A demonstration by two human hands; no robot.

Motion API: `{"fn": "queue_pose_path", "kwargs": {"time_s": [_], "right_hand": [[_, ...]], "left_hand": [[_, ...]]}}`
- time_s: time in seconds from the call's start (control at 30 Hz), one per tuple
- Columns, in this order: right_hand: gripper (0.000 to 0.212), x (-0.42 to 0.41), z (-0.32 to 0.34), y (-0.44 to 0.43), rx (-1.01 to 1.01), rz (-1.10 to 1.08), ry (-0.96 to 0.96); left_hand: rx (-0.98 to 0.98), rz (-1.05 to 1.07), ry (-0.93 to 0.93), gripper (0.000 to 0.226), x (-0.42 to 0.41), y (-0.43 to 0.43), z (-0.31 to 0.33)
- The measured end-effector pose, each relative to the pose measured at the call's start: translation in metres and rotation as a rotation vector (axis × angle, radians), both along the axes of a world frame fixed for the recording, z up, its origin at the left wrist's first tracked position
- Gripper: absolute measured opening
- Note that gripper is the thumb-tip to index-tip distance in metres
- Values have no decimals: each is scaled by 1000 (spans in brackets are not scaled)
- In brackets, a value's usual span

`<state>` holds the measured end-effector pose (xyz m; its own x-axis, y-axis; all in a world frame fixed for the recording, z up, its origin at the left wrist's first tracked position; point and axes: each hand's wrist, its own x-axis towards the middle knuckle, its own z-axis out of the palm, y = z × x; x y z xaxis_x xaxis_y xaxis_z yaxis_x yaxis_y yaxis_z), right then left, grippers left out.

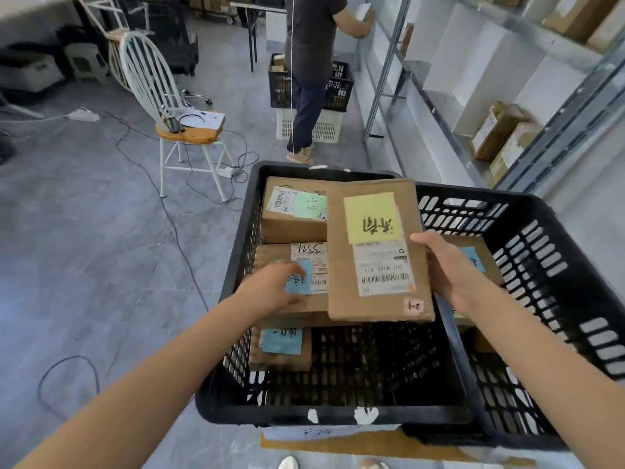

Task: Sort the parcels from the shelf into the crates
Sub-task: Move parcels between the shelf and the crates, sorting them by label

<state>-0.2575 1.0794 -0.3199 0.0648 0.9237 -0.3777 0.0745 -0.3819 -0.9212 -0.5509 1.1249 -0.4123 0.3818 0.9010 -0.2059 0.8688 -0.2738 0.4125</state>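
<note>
Right fingers (429, 240) grip a flat, rectangular cardboard parcel (375, 258).

One head-worn camera (wide-angle) looks forward and down, close over the black crate (422, 416), the shelf (439, 106) far right.

- white spindle-back chair (148, 72) with a wooden seat (198, 133), standing on the grey floor (84, 248)
- a small black gadget (173, 124) and a sheet of paper (208, 117) sitting on that seat
- thin black cables (189, 265) snaking across the floor
- white power strip (83, 115) lying further back
- another person (311, 38) in dark clothes, standing at the back, turned away
- small grey stool (86, 62) far back
</note>
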Motion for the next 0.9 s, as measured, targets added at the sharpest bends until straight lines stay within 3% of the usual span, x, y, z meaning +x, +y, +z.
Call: {"fn": "queue_pose_path", "kwargs": {"time_s": [0.07, 0.17, 0.43, 0.53, 0.67, 0.8, 0.9], "right_hand": [[41, -3, -9, 0, -25, -129, 29], [30, -13, -17, 2, -8, -263, 39], [35, -42, -26, 18, 93, -379, -24], [39, -44, -26, 29, 134, -357, -112], [57, -42, -27, 39, 102, -294, -297], [52, -40, -26, 35, 103, -185, -513], [54, -36, -26, 20, 51, -155, -405]], "left_hand": [[-10, 183, -113, 39, 2, 4, -1], [-64, 332, -313, 38, 6, 7, 1], [15, 219, -479, 33, 8, 0, 12], [-73, 109, -559, 45, 11, -6, 22], [-226, 44, -670, 82, 24, -18, 33], [-194, 40, -639, 81, 46, -24, 36], [-165, 70, -598, 87, 44, -26, 33]]}}
